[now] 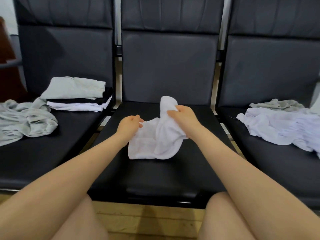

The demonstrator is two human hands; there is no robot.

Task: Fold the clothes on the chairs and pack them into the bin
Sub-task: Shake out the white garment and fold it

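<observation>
Both hands grip one white towel (155,139) over the middle chair (166,174): left hand (129,124) pinches its left edge with curled fingers, right hand (183,117) is closed around a bunched fold, lifting that part so it stands up above the knuckles. Lower part of the towel sags down toward the black seat; contact with the seat can't be made out. Three black padded chairs in a row, wooden floor (147,220) below. Left chair (43,153): crumpled pale grey garment (26,118) at its outer side, and beside it, toward the backrest, a folded stack (78,96) with pale grey on top, black under it, white at the bottom. Right chair (277,163): loose heap of white clothes (280,129), with a small grey crumpled piece (277,103) behind it, touching. Bare knees at the lower edge of view.
</observation>
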